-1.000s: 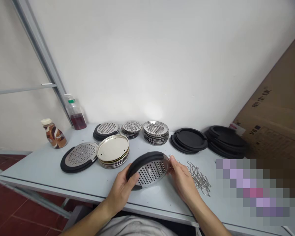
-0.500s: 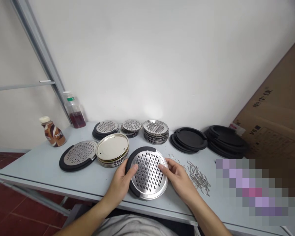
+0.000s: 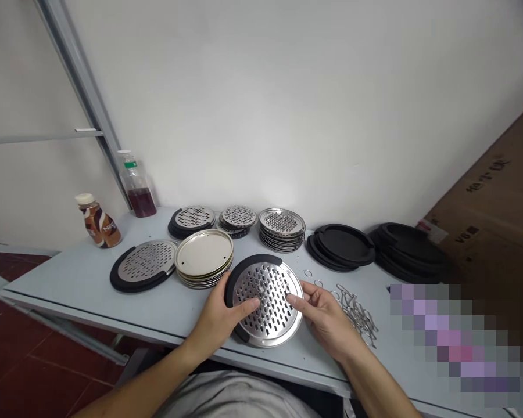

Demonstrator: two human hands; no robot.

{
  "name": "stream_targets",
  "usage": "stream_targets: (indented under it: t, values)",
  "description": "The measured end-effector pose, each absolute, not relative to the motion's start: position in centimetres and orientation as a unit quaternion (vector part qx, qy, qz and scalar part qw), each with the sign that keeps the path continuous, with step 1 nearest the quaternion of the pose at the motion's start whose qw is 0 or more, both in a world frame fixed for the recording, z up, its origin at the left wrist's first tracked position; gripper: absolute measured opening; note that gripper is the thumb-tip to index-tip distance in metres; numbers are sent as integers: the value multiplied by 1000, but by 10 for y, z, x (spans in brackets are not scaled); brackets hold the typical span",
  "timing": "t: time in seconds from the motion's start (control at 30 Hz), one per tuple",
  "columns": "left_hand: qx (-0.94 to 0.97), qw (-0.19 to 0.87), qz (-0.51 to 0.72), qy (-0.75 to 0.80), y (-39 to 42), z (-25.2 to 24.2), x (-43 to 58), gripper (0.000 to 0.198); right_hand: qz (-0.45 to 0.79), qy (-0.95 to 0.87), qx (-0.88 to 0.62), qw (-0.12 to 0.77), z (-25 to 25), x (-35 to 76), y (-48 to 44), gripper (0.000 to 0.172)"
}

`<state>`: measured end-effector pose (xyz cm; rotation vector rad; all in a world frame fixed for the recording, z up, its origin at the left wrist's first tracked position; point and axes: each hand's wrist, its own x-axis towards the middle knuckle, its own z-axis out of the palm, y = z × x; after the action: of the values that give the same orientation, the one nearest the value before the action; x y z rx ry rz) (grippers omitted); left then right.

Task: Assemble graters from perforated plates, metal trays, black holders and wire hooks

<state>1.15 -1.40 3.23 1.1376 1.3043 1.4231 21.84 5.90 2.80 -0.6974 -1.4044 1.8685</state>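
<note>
A round perforated steel grater disc [image 3: 268,302] with a black rubber rim on its left side lies flat near the front edge of the grey table [image 3: 70,278]. My left hand [image 3: 220,316] grips the disc's left rim, thumb lying on the holed face. My right hand [image 3: 326,316] rests at the disc's right edge, its thumb pressing on the metal face and its fingers curled beside it.
Left of the disc are a stack of plain metal lids [image 3: 204,264] and another black-rimmed grater [image 3: 143,271]. Behind stand further grater stacks [image 3: 281,228], black rubber rings [image 3: 342,247], two bottles [image 3: 98,220]. Wire clips [image 3: 357,313] lie right; a cardboard box [image 3: 497,220] is far right.
The disc, held tilted above the table a second ago, now lies flat on it. Both thumbs moved onto its face. The camera view shifted slightly.
</note>
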Motion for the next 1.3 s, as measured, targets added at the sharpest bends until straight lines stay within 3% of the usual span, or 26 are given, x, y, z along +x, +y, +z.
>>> stream_targets:
  t: [0.53,0.93,1.07,1.3]
  values:
    - [498,400,576,511,-15,30,11,45,715,-542,-269,350,27,218,58,34]
    - [468,430,577,512,-13,28,10,54,716,-521,-283,369,23,218,58,36]
    - [475,420,584,508,-14,27,13,40,726,-498,-284,379,24,219,57,35]
    - [425,415,645,481,-19,59,-12,41,750,-466,-251,397,28,218,55,37]
